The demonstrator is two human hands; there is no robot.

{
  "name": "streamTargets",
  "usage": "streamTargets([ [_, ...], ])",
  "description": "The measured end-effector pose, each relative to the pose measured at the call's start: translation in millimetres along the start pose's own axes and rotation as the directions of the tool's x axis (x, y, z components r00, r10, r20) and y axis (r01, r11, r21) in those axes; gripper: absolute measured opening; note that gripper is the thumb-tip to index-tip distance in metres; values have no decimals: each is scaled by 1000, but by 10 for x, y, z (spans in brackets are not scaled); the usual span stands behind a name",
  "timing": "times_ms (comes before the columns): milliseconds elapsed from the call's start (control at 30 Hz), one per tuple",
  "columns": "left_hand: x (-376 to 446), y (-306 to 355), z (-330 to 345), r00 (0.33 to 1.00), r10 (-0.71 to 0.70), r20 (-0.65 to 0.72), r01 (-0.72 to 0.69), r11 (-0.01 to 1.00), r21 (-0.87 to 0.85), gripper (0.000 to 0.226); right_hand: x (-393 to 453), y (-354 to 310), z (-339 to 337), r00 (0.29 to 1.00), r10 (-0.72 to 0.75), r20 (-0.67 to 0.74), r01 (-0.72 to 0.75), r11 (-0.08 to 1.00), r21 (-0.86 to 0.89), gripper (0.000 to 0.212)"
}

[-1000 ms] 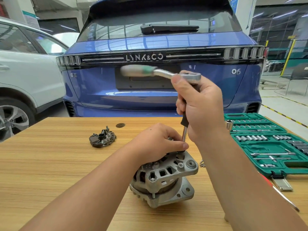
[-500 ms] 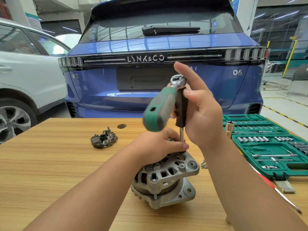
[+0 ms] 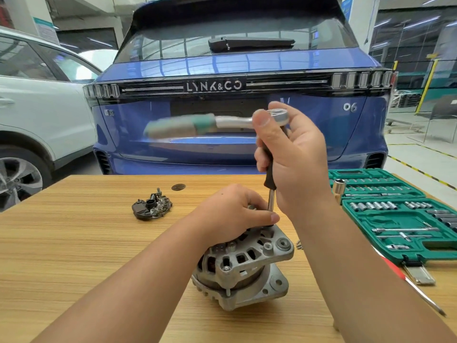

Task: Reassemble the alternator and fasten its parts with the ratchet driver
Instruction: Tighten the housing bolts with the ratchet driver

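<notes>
On the wooden table [image 3: 74,243], near its front edge, the alternator [image 3: 243,266] stands on end with its two housing halves already mated. The left hand [image 3: 230,214] rests curled over the top of the housing, steadying it, its thumb beside the lower end of the tool shaft. The right hand [image 3: 294,157] is wrapped round the black grip of the upright extension bar, which carries the ratchet driver [image 3: 217,123] at its top; the green handle points to the left and is motion-blurred, which suggests a fastening stroke in progress. The fastener under the bar is hidden by the left hand. One bolt head shows seated on the near flange, so the housing fastening appears partly done. A dark rectifier plate [image 3: 152,206] lies apart on the table, behind and to the left of the alternator, not yet fitted. Small loose screws [image 3: 299,244] lie just right of the housing. An open green socket case [image 3: 400,214] sits at the right, a lone socket [image 3: 338,188] standing upright at its left edge. By these signs, the task stands roughly midway.
</notes>
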State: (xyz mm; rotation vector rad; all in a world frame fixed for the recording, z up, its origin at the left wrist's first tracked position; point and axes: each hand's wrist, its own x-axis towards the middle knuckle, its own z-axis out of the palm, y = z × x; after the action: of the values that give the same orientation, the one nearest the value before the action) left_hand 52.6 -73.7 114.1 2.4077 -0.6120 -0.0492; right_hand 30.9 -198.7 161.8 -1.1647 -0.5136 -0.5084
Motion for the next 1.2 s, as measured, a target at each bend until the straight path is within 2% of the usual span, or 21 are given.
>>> streamTargets([
  [33,-7,10,-3,1000,2,6,-2,1000,2,18,12,-8,-10,999,-6,-42,5,999,-46,15],
  [100,-24,28,-9,1000,0,4,0,1000,-7,18,68,-37,-77,996,52,-72,-59,994,-88,18],
  [200,-23,28,-6,1000,-3,-14,3,1000,1,19,117,-94,-206,963,215,163,-237,963,130,12],
  [233,-20,27,-8,1000,-9,-15,9,1000,-5,19,113,-93,-219,952,207,227,-253,947,198,22],
  [267,-17,30,-9,1000,-12,-12,12,1000,-14,19,100,-71,-213,956,164,244,-214,956,199,29],
  [367,-32,32,-7,1000,-1,-8,1,1000,-24,22,45,13,-109,980,-57,191,52,998,32,36],
  [433,-40,35,-6,1000,9,-7,-9,1000,-9,23,30,44,-62,976,-103,194,105,995,0,39],
  [500,-33,31,-3,1000,13,-12,-13,1000,-4,23,35,41,-73,980,-67,190,56,996,62,40],
  [633,-20,23,-5,1000,-4,-20,4,1000,0,22,43,32,-134,951,-6,309,-78,963,258,45],
  [800,-30,23,-5,1000,1,-13,-1,1000,-1,18,35,-8,-132,935,49,351,-139,961,237,46],
  [1000,-24,20,8,1000,-8,-10,7,998,-62,14,67,-66,-105,938,171,300,-246,940,236,38],
  [1067,-15,15,9,1000,-4,-10,3,999,-49,16,38,-69,-84,969,150,198,-192,959,211,36],
  [1133,-17,23,5,1000,-3,2,3,1000,-14,18,19,-50,-62,997,67,41,-69,996,57,24],
  [1200,-21,29,6,1000,7,16,-6,1000,-16,19,46,-50,-77,996,41,-81,-42,999,-9,11],
])
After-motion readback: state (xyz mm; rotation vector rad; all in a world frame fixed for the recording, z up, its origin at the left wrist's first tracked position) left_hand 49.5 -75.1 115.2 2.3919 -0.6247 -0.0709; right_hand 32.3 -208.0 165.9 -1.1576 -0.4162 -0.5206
